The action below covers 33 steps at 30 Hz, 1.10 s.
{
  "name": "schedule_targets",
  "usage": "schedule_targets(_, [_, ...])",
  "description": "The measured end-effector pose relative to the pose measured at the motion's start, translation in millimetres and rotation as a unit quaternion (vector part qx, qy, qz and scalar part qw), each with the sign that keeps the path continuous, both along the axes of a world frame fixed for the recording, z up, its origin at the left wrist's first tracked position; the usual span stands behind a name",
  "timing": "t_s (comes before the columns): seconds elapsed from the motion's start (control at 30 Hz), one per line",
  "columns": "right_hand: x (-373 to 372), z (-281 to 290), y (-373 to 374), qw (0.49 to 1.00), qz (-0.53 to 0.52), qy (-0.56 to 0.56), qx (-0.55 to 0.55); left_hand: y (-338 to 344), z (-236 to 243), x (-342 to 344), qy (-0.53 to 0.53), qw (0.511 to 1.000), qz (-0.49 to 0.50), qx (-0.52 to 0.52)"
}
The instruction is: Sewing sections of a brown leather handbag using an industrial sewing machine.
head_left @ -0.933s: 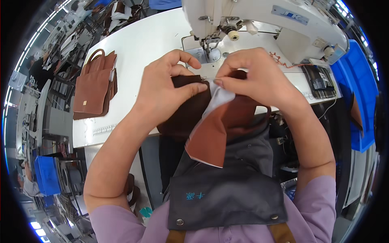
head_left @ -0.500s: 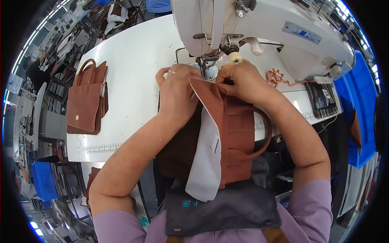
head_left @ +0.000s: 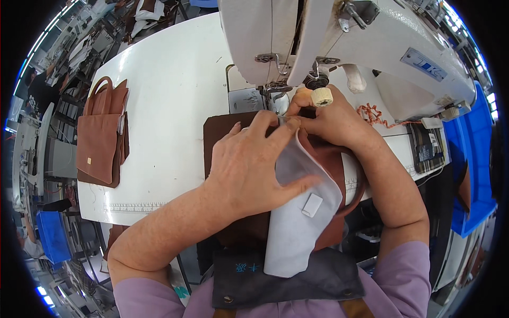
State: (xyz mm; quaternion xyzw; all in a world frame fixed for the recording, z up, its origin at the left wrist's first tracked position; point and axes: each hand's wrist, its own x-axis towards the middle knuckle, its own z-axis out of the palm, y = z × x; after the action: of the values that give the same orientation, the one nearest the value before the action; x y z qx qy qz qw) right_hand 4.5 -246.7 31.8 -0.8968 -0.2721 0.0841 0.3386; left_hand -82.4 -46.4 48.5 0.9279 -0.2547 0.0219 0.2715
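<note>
My left hand point(head_left: 241, 167) lies over the bag piece with its fingers apart and thumb stretched out, its fingertips touching the edge close to the machine's presser foot point(head_left: 278, 100). My right hand point(head_left: 336, 119) is closed on the edge of the brown leather bag point(head_left: 331, 236) just right of the foot. A flap folded toward me shows its pale grey underside point(head_left: 297, 233) with a small white rectangular piece point(head_left: 312, 205) on it. Beneath my left hand shows a dark brown panel point(head_left: 217, 130). The bag's curved handle point(head_left: 359, 199) is partly under my right forearm.
The white sewing machine point(head_left: 249, 42) stands over the white table point(head_left: 159, 132). At left lies another brown bag point(head_left: 98, 143) with handles. Orange cord point(head_left: 371, 114), a dark patterned packet point(head_left: 427, 148) and a blue bin point(head_left: 461, 212) are at right. A dark apron point(head_left: 286, 286) covers my lap.
My left hand has moved right and nearer, over the bag. The flap has turned over to the right, so its grey underside and white piece now show. The dark panel's corner is uncovered.
</note>
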Motion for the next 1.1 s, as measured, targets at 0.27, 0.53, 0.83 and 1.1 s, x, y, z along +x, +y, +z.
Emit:
schedule_targets(0.27, [2.6, -7.0, 1.9, 0.999, -0.004, 0.016, 0.045, -4.5, -35.8, -6.9, -0.197, 0.976, -0.095, 0.021])
schedule_targets(0.53, [-4.0, -12.9, 5.8, 0.995, -0.015, -0.092, 0.04, 21.7, -34.3, 9.8, -0.117, 0.99, -0.067, -0.034])
schedule_targets(0.83, [0.8, -5.7, 3.1, 0.995, -0.067, -0.071, -0.02, 23.0, -39.2, 12.8, -0.088, 0.993, -0.07, 0.042])
schedule_targets(1.1, [6.0, -7.8, 3.7, 0.996, -0.078, -0.04, 0.019, 21.9, -41.4, 17.3, -0.087, 0.994, -0.053, 0.036])
